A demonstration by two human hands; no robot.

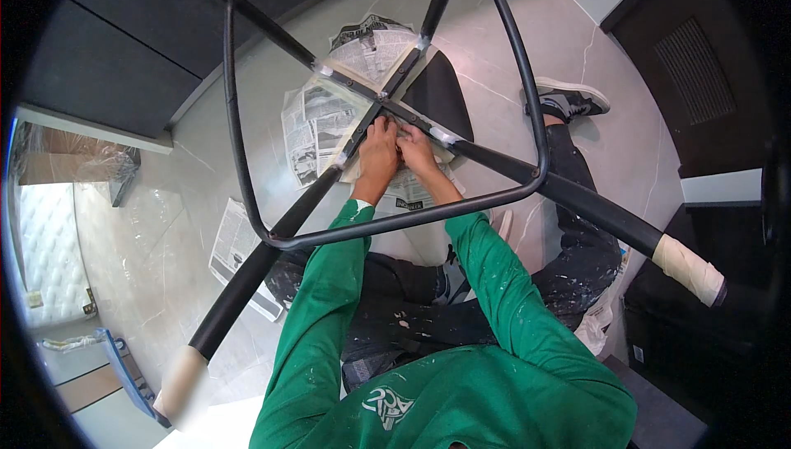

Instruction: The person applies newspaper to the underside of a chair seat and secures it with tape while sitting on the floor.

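1. Through the head camera I see an upturned black chair frame (381,100), its four legs crossing over a dark seat (441,96) on a grey, veined floor (181,264).
2. The left hand (379,156) meets the frame near the crossing, fingers bent and bunched; I cannot tell whether they pinch anything.
3. Just beside it, the right hand (418,155) curls inward, its fingertips partly hidden; what they grip, if anything, I cannot make out.
4. Both hands work in the angle between the two legs nearest the wearer, inside a black foot ring (404,221).
5. Newspaper (317,132) spreads around the crossing, and a loose sheet (239,243) lies to the left.
6. Pale wrapping covers the lower-right leg end (690,270) and the lower-left leg end (181,383).
7. Green sleeves (321,309) and paint-flecked dark trousers (581,272) frame my view of the seated wearer.
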